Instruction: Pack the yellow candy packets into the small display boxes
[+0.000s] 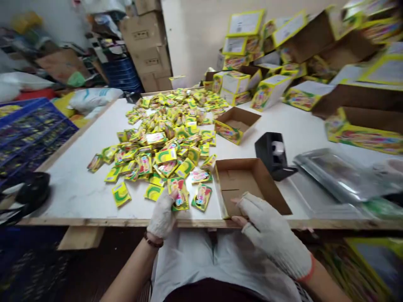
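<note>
White laminate surface (72,188) heaped with glossy yellow sachets (166,134). Left hand (163,216), in a knitted fingerless glove, pinches a small sachet stack (180,197) at the near edge; gloved right hand (267,228) grips the open cardboard box (242,178). Printing on the sachets is too blurred to read.
</note>
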The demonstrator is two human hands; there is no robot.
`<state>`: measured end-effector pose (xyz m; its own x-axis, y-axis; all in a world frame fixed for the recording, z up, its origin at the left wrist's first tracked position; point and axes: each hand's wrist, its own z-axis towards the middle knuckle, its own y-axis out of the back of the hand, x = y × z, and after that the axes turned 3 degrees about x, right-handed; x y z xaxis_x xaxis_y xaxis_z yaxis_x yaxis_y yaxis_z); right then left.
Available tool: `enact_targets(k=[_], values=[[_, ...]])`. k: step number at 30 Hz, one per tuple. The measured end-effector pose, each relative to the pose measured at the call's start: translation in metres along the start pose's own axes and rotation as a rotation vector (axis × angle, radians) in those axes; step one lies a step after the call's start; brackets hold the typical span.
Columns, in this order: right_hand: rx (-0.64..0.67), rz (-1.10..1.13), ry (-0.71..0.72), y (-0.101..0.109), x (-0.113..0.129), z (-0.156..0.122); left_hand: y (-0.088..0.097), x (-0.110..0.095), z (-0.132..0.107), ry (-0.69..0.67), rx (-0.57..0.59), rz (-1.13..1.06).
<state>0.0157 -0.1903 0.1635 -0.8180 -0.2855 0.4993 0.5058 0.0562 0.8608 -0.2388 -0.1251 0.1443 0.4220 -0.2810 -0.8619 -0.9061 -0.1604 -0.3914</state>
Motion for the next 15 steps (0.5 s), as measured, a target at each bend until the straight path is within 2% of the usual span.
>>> enact_targets(k=[2,4,6,8,10,12,15], values=[[-0.026,0.274,-0.026,-0.008,0.021,0.001,-0.003,0.002,-0.008,0.011,0.035,-0.036],[0.006,0.572,-0.118,-0.023,0.047,0.004,-0.004,0.005,-0.019,-0.007,0.093,0.001],[0.041,0.853,-0.178,-0.043,0.067,0.010,0.000,0.008,-0.030,0.003,0.196,0.085],[0.064,1.035,-0.197,-0.062,0.077,0.017,0.005,0.010,-0.036,0.013,0.291,0.227],[0.055,1.075,-0.238,-0.075,0.074,0.019,0.010,0.012,-0.033,-0.034,0.308,0.408],[0.000,1.016,-0.329,-0.080,0.065,0.016,0.010,0.015,-0.021,-0.133,0.240,0.649],[-0.125,0.870,-0.459,-0.080,0.052,0.009,-0.008,0.020,0.001,-0.221,0.192,1.189]])
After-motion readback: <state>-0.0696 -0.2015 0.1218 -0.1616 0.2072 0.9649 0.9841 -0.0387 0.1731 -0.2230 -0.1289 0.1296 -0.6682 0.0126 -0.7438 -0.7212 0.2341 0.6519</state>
